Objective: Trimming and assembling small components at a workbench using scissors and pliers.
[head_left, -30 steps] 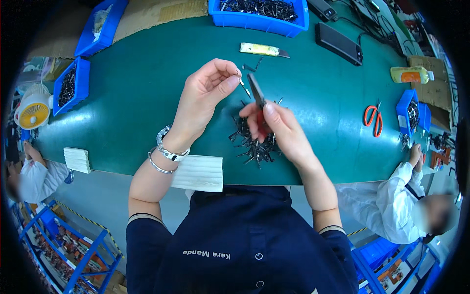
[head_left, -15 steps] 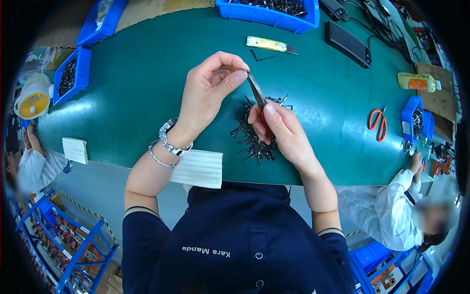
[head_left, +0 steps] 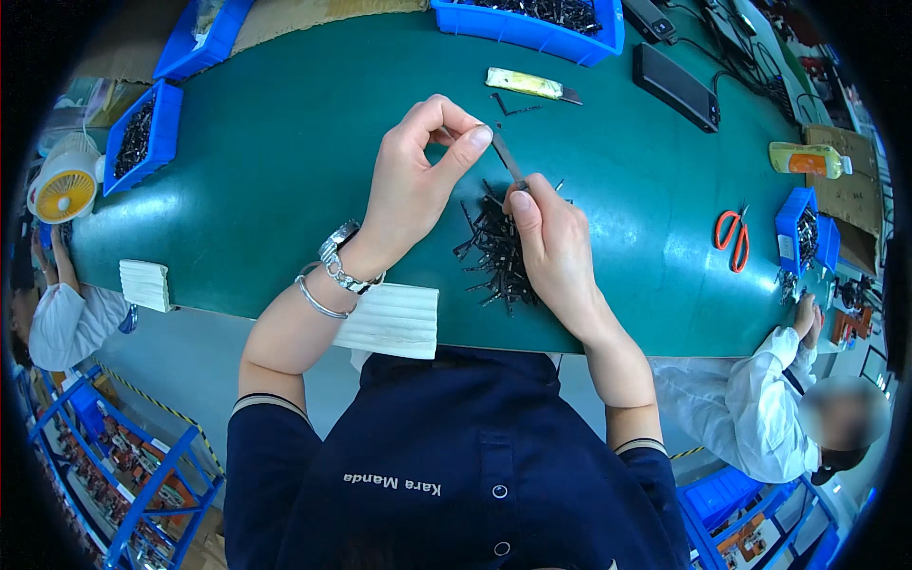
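My left hand [head_left: 418, 171] is closed in a pinch, thumb against forefinger, on a small black part that is mostly hidden. Just past the thumb tip shows a tiny dark bit [head_left: 499, 125]. Wrapped in my right hand [head_left: 556, 242] is a pair of scissors; its grey metal blades [head_left: 509, 160] point up and left, their tips meeting the left fingertips. The fingers cover its handle. Under and left of my right hand lies a loose pile of thin black parts [head_left: 499, 252]. Beyond my hands, a black L-shaped piece [head_left: 513, 109] rests near a yellow-handled cutter blade [head_left: 527, 84].
Blue bins of black parts stand at the far edge [head_left: 532, 36], left [head_left: 166, 142] and right [head_left: 787, 223]. Orange-handled scissors [head_left: 731, 237], a black power bank [head_left: 674, 85], a yellow bottle [head_left: 807, 160], a white pad [head_left: 394, 323] and a fan [head_left: 66, 190] surround the work. Co-workers sit at both sides.
My right hand has turned over the tool, so its red handle no longer shows and the blades lie flatter to view. My left hand has shifted slightly right.
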Tool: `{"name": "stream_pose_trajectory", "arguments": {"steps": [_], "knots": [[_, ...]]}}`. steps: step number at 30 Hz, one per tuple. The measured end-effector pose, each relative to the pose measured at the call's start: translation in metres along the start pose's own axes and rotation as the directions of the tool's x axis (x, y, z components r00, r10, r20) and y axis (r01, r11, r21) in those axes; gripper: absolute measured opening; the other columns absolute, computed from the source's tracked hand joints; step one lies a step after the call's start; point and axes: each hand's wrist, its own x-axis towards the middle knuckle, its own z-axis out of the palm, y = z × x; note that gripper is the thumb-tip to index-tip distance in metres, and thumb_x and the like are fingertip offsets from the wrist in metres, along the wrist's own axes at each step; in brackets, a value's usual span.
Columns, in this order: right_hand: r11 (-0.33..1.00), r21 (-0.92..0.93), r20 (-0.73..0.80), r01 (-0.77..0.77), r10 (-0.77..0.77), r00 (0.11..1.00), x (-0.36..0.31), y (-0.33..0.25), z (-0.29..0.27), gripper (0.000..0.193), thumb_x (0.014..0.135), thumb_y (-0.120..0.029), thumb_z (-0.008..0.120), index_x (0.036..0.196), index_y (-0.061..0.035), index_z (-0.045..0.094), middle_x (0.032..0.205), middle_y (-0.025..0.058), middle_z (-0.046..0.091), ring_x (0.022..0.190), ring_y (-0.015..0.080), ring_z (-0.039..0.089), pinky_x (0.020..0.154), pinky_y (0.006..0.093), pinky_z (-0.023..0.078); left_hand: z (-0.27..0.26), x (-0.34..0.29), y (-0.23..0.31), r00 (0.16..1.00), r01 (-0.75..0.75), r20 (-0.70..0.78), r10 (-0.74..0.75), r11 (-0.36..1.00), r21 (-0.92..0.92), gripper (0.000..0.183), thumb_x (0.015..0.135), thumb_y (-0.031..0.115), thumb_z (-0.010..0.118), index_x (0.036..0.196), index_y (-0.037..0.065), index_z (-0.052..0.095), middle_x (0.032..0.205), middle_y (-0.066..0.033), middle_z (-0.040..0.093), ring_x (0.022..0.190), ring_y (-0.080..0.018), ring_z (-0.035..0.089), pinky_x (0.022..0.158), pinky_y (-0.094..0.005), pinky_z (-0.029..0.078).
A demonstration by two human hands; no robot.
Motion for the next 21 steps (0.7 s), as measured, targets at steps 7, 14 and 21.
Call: {"name": "stream_pose_trajectory", "arguments": {"steps": [7,14,21], "knots": [[0.990,-0.132,-0.072,0.043,-0.053,0.996,0.002,0.004,0.002,0.032,0.101,-0.031,0.046,0.088,-0.0025,0.050,0.069,0.0169,0.058,0.066,0.0385,0.059,0.056,0.0463,0.043,0.004,0.001,0.002,0.999,0.002,-0.042,-0.001,1.000,0.026,0.016,0.090,0.018,0.066,0.090,0.003,0.062,0.090,-0.0032,0.063,0.084,-0.0121,0.058,0.073,-0.0267,0.045],[0.897,0.424,0.157,-0.125,0.063,0.986,0.000,0.007,0.003,0.040,0.104,-0.033,0.038,0.087,-0.0018,0.056,0.064,0.0086,0.053,0.057,0.0200,0.055,0.056,0.0334,0.043,0.009,-0.003,0.004,0.999,0.039,-0.016,-0.042,0.984,-0.173,0.011,0.091,0.005,0.065,0.100,0.003,0.058,0.097,0.0013,0.055,0.087,-0.0046,0.053,0.076,-0.0185,0.044],[0.779,0.597,0.232,-0.190,0.059,0.971,0.001,0.012,0.004,0.044,0.105,-0.037,0.034,0.081,-0.0039,0.050,0.060,-0.0011,0.041,0.052,0.0086,0.039,0.049,0.0262,0.035,0.013,0.000,-0.003,1.000,-0.008,-0.013,0.005,0.974,-0.227,0.013,0.090,0.010,0.067,0.098,0.002,0.060,0.096,-0.0025,0.061,0.089,-0.0088,0.059,0.077,-0.0236,0.047]]}}
